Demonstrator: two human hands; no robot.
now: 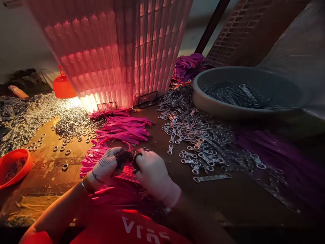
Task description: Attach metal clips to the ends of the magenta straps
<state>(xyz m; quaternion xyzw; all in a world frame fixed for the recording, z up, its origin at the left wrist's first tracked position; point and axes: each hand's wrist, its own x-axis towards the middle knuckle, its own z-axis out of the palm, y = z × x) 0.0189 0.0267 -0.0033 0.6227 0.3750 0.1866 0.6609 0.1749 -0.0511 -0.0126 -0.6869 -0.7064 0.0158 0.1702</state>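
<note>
My left hand (106,166), in a white glove with dark dots and blackened fingertips, is closed in a pinch. Opposite it, my right hand (153,171), in a plain white glove with dark fingertips, is closed too. The fingertips of both almost meet, and what they grip is hidden by the dark fingers. A thin pink strip (126,143) curves up just behind the left fingertips. Under and behind both hands lie many flat magenta strips (122,128), spread in loose bundles.
Metal rings (76,127) are heaped behind on the left, near an orange lamp (63,86). An orange bowl (27,166) stands at left. Ring-ended metal links (200,152) cover the right side before a large grey basin (218,105). Ribbed translucent panels (101,61) rise behind.
</note>
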